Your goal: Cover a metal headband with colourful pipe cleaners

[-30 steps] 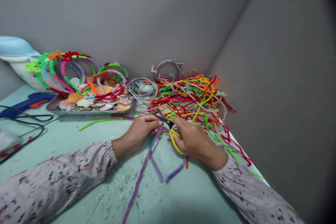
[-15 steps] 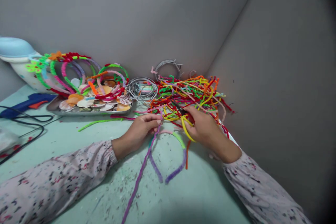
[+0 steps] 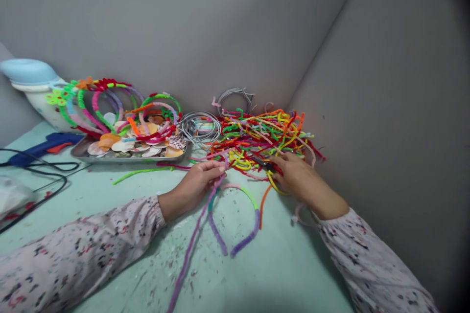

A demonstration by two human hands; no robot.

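Note:
My left hand (image 3: 196, 183) pinches a long purple pipe cleaner (image 3: 189, 254) near its upper end, and the rest trails toward the front of the table. Beside it lies a headband (image 3: 253, 205) wrapped in purple, green, pink and teal, its two ends toward me. At the near edge of a tangled pile of pipe cleaners (image 3: 257, 129), my right hand (image 3: 303, 178) is closed around the handles of dark-jawed pliers (image 3: 261, 162). The pliers' jaws point left over the pile, and my fingers partly hide the red and yellow handles.
A metal tray (image 3: 128, 159) holds seashells and finished colourful headbands. Left of it lie a blue glue gun (image 3: 40, 149), its black cord and a plastic bag (image 3: 14, 195). Coils of grey wire (image 3: 200, 127) sit by the pile. Grey walls stand behind and right.
My right hand has moved right with the pliers, away from the purple pipe cleaner and lower over the pile's edge. My left hand keeps its pinch. The view has shifted slightly.

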